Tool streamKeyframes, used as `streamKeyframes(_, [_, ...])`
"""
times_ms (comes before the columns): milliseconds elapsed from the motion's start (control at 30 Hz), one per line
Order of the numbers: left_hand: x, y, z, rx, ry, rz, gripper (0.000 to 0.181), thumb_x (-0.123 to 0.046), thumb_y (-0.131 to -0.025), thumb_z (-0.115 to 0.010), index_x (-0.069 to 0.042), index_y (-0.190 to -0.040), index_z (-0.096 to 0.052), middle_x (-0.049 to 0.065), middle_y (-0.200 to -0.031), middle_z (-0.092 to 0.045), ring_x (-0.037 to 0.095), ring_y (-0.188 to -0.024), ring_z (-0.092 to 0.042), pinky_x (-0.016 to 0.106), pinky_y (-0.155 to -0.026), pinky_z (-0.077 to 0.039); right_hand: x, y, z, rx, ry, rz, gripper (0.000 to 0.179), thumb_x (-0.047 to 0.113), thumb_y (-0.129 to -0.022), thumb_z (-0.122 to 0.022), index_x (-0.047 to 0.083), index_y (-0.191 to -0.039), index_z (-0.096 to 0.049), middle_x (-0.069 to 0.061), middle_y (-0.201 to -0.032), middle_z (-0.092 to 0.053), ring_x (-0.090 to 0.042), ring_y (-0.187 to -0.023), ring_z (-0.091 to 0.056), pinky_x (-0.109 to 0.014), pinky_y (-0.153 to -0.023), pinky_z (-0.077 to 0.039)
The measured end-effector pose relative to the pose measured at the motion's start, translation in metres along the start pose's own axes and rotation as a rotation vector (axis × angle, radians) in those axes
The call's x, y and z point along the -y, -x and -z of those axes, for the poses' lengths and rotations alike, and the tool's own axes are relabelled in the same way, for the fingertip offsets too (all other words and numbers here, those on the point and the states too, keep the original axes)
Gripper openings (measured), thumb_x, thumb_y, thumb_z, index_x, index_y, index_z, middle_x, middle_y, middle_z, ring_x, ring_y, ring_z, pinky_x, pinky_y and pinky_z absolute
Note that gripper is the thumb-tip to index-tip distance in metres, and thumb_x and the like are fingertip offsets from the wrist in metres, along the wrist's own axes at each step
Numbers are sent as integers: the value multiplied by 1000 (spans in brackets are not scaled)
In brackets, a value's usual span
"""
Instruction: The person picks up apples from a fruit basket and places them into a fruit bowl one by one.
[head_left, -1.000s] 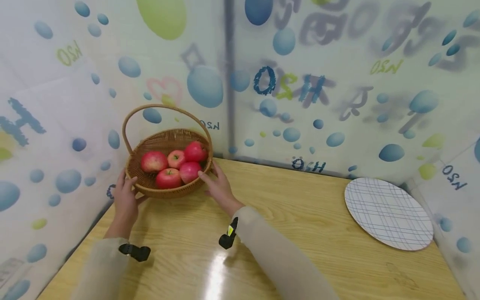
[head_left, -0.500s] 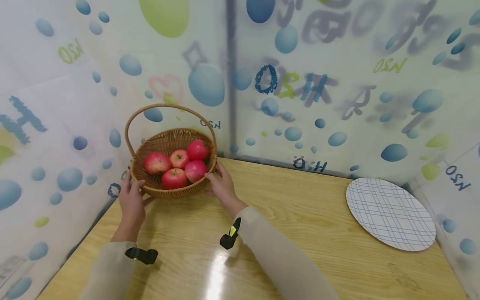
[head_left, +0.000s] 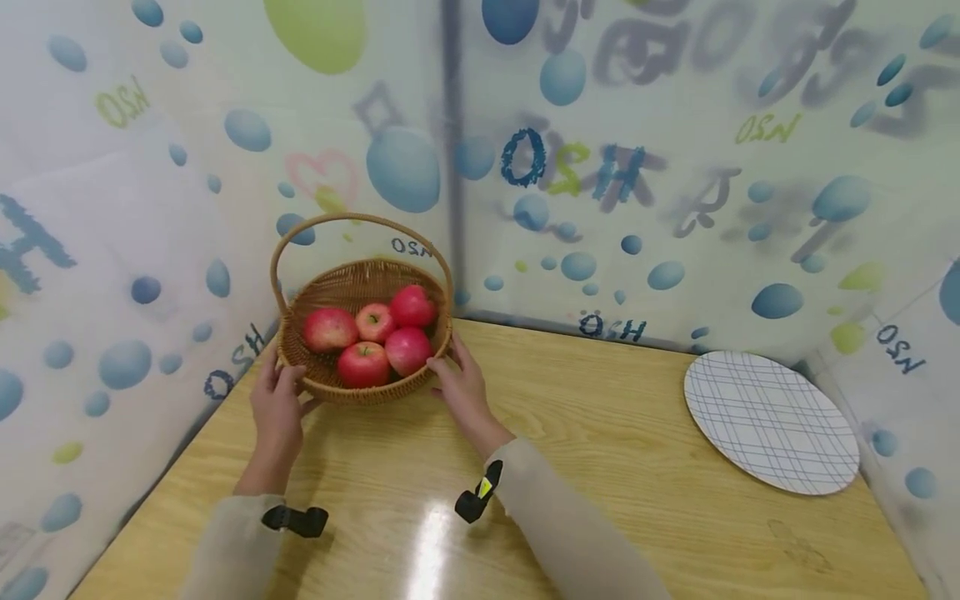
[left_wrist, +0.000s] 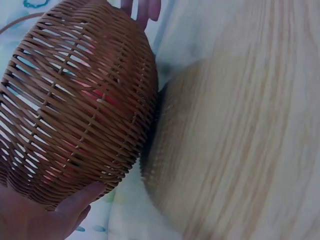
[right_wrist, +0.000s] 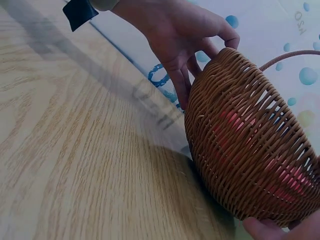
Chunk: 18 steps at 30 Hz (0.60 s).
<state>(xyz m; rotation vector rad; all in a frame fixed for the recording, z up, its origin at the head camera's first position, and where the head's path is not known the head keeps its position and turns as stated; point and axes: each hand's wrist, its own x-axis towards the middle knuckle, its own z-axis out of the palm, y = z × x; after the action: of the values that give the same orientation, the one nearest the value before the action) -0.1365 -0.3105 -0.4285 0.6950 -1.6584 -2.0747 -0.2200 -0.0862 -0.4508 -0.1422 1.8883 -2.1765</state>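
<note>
A brown wicker basket (head_left: 375, 395) with a tall arched handle (head_left: 347, 217) sits at the far left of the table in the head view. It holds several red apples (head_left: 364, 365). My left hand (head_left: 279, 408) grips its left side, thumb near the rim. On the opposite side my right hand (head_left: 467, 387) holds the rim, with the thumb on top and fingers around the outside. Through the weave in the left wrist view, red fruit shows inside the basket (left_wrist: 75, 100). The right wrist view shows its underside (right_wrist: 240, 150) close to the tabletop; contact is unclear.
A white oval plate (head_left: 772, 425) with a blue line pattern lies at the right of the wooden table (head_left: 585, 467). Walls printed with blue drops (head_left: 403, 171) enclose the back and sides. Both wrists wear black straps with small devices (head_left: 296, 521).
The basket has shifted a little to the right along with both hands, which keep their hold on its sides. The apples stay in it, and the plate has not moved on the table.
</note>
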Motion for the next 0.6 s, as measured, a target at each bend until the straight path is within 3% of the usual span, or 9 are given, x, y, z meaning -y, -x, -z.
streamKeyframes(133, [2, 5, -7, 6, -16, -17, 66, -12, -100, -43, -29, -162, -26, 15, -163, -33, 2, -101, -64, 17, -65, -59, 5, 8, 9, -5, -7, -7, 70, 21, -98, -60, 30, -161, -30, -13, -157, -44, -29, -132, -56, -56, -101, -53])
streamKeyframes(233, [5, 8, -12, 12, -12, -17, 67, -12, -100, -44, -26, -163, -26, 16, -162, -34, -2, -94, -65, 17, -65, -59, 6, 12, 15, -16, -20, -16, 71, 20, -98, -59, 27, -162, -28, -15, -158, -42, -32, -135, -54, -56, -104, -51])
streamKeyframes(600, [12, 24, -33, 57, -59, -44, 67, -13, -99, -44, -23, -163, -25, 17, -162, -35, -1, -97, -64, 16, -65, -58, 2, 29, 40, -91, -15, 19, 70, 20, -97, -62, 30, -160, -32, -14, -154, -43, -34, -130, -58, -54, -102, -53])
